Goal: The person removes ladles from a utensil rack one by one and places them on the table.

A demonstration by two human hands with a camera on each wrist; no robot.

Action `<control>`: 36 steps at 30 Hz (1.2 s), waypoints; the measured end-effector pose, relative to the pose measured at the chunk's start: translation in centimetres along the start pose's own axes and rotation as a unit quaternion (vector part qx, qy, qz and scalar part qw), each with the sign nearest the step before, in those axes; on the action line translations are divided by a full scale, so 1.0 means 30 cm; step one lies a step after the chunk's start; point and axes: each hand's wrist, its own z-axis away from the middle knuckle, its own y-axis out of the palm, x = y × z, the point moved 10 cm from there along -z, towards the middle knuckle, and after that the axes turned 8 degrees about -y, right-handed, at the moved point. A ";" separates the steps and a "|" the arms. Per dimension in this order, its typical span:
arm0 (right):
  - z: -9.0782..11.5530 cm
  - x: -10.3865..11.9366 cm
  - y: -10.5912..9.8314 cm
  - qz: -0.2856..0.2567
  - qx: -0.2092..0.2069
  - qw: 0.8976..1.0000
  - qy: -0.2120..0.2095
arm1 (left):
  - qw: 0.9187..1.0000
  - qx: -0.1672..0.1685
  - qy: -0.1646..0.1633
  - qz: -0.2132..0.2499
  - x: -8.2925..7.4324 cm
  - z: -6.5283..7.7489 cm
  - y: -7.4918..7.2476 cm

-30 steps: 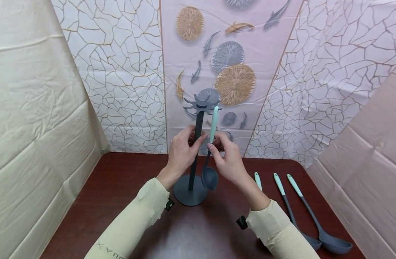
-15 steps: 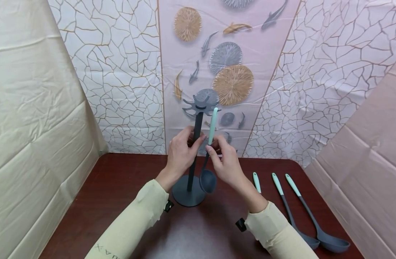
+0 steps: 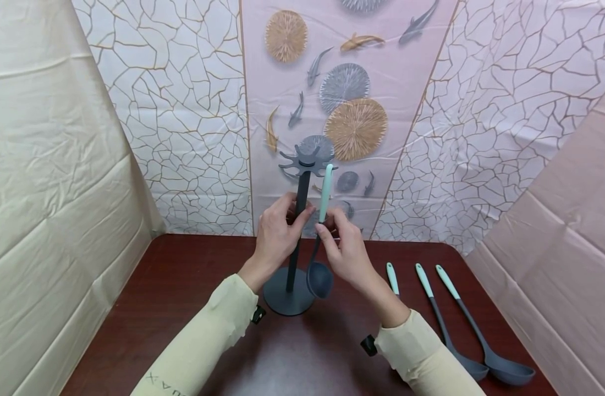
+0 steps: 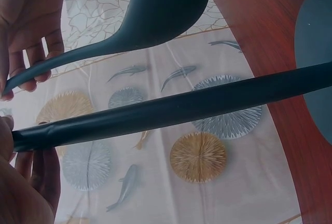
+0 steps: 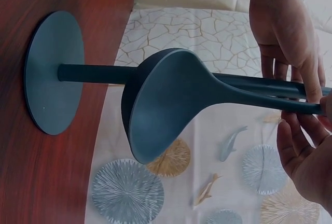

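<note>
A dark grey utensil stand [image 3: 295, 250] with a round base and a ring of hooks on top stands upright on the table. My left hand [image 3: 278, 230] grips its post a little above mid-height. To the right of the post, my right hand [image 3: 349, 247] pinches a ladle [image 3: 320, 279] just below its mint-green handle, bowl hanging down. The handle's top meets a hook tip at the stand's right; whether it is hooked on cannot be told. In the right wrist view the ladle bowl [image 5: 166, 105] hangs in front of the post, above the base [image 5: 54, 73].
Several more utensils with mint-green handles lie at the table's right: a ladle-like one [image 3: 507, 368], another beside it [image 3: 468, 363], and a handle [image 3: 392, 279] partly hidden by my right arm. A patterned cloth [image 3: 198, 137] hangs behind the dark red table [image 3: 183, 286].
The ladle has dropped very slightly beside the post, my right hand with it. My left hand keeps its grip on the stand. The whole view has shifted a little.
</note>
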 end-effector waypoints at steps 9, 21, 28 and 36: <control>0.003 -0.001 0.003 0.008 0.002 1.000 -0.003 | 1.000 0.003 0.000 -0.004 0.000 0.001 -0.001; 0.007 0.001 0.017 -0.008 -0.005 1.000 -0.007 | 1.000 -0.001 -0.005 -0.006 0.007 0.000 -0.010; 0.016 0.008 0.015 -0.035 -0.011 0.999 0.004 | 1.000 -0.001 -0.003 -0.008 0.008 0.001 -0.002; 0.018 0.010 0.002 -0.047 -0.016 0.999 0.012 | 1.000 0.001 -0.002 -0.009 0.005 -0.003 0.002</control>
